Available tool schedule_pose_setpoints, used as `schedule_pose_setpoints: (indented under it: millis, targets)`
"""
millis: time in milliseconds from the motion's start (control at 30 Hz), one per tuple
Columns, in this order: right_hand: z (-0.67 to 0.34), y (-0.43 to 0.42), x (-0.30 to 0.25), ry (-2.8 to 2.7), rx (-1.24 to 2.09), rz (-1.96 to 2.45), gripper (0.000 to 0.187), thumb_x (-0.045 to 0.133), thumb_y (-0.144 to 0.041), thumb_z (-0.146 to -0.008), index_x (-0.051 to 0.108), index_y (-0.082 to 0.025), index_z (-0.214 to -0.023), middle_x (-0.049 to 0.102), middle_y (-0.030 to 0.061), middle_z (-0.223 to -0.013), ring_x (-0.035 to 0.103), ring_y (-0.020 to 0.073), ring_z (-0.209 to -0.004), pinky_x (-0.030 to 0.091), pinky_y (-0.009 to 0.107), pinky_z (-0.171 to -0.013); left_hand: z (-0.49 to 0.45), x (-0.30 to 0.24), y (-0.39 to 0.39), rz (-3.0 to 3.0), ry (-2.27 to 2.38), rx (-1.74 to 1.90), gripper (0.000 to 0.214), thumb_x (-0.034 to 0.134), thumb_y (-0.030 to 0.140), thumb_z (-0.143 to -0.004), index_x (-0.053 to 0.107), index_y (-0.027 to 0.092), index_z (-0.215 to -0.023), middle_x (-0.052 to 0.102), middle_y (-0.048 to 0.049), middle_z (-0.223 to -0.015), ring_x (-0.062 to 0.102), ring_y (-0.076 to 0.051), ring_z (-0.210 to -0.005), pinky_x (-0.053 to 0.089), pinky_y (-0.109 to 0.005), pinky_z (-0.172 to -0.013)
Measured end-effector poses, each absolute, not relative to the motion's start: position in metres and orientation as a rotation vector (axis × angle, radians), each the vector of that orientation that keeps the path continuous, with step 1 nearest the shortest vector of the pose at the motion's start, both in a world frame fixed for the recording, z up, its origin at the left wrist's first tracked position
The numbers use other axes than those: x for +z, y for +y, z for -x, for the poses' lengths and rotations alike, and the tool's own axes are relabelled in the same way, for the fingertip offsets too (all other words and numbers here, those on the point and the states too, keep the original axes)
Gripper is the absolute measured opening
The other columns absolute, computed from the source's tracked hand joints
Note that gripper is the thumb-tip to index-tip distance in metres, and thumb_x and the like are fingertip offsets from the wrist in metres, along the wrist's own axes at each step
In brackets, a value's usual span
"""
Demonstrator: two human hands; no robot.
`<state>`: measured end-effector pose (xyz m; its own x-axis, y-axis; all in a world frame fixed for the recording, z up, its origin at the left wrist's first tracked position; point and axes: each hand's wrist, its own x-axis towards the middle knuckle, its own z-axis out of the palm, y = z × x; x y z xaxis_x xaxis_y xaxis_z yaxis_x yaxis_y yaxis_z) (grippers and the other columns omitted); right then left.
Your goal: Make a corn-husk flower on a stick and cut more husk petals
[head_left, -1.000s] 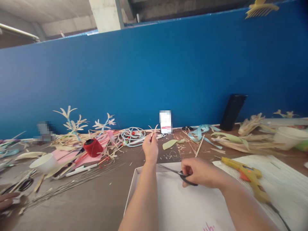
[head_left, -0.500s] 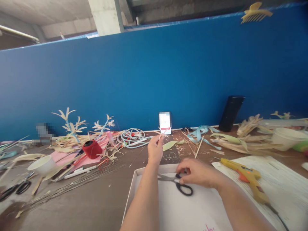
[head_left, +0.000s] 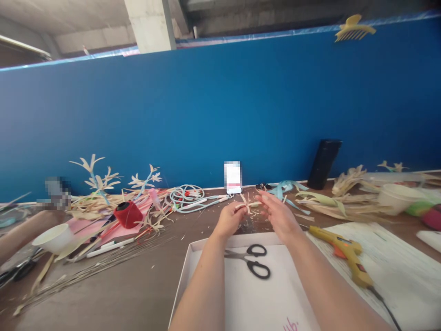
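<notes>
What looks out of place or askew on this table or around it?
The yellow plastic claw clip sits at the top edge of the blue flat partition, which seems odd, well above the cluttered brown tabletop. The tall black case looks tilted rather than straight. I notice no clear damage.

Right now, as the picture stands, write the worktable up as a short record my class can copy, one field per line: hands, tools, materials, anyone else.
Left hand: pinching a pale strip flower
Right hand: open, beside the flower; contact unclear
Scissors: black-handled, lying in a white tray
Glue gun: yellow, on printed paper, right side
Spool: red, left side, by pink paper
Phone: upright before the blue partition
Other person: an arm at the left edge
</notes>
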<state>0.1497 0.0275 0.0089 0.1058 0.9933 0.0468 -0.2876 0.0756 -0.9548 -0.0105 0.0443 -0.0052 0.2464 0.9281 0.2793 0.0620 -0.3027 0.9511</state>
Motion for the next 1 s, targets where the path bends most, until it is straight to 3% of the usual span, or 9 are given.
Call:
schedule_pose_setpoints:
  millis: [200,433,700,1000]
  targets:
    - [-0.138,0.044,0.018,-0.941,1.619,0.783,0.027,0.061,-0.038,-0.075,0.068,-0.021,-0.095,0.067,0.006,-0.103,0.064,0.0166,-0.081,0.051,0.026,-0.066,0.01,-0.011,0.046,-1.58,0.864,1.173,0.022,0.057,0.031,-0.076,0.071,0.018,-0.089,0.063,-0.0062,-0.091,0.058,-0.013,-0.07,0.05,-0.024,-0.06]
    - [-0.134,0.051,-0.001,-0.856,1.575,0.75,0.027,0.064,-0.038,-0.073,0.066,-0.02,-0.094,0.068,0.0044,-0.089,0.062,0.0147,-0.07,0.049,0.026,-0.062,0.012,-0.015,0.049,-1.602,0.895,1.159,0.024,0.055,0.033,-0.077,0.07,0.019,-0.091,0.062,-0.0061,-0.096,0.058,-0.013,-0.073,0.049,-0.023,-0.061]
    - [-0.137,0.048,-0.001,-1.038,1.521,0.784,0.027,0.064,-0.041,-0.073,0.065,-0.018,-0.086,0.066,0.0027,-0.08,0.06,0.0145,-0.067,0.047,0.027,-0.063,0.01,-0.017,0.047,-1.737,0.963,1.148,0.02,0.053,0.03,-0.078,0.068,0.017,-0.079,0.063,-0.0045,-0.084,0.055,-0.013,-0.068,0.045,-0.023,-0.061]
    - [-0.143,0.048,0.001,-1.056,1.575,0.789,0.016,0.06,-0.03,-0.071,0.067,-0.019,-0.081,0.067,0.0031,-0.076,0.06,0.0169,-0.068,0.046,0.03,-0.066,0.012,-0.01,0.043,-1.849,1.011,1.121,0.019,0.051,0.027,-0.078,0.065,0.015,-0.072,0.06,-0.0011,-0.073,0.051,-0.012,-0.067,0.04,-0.022,-0.063]
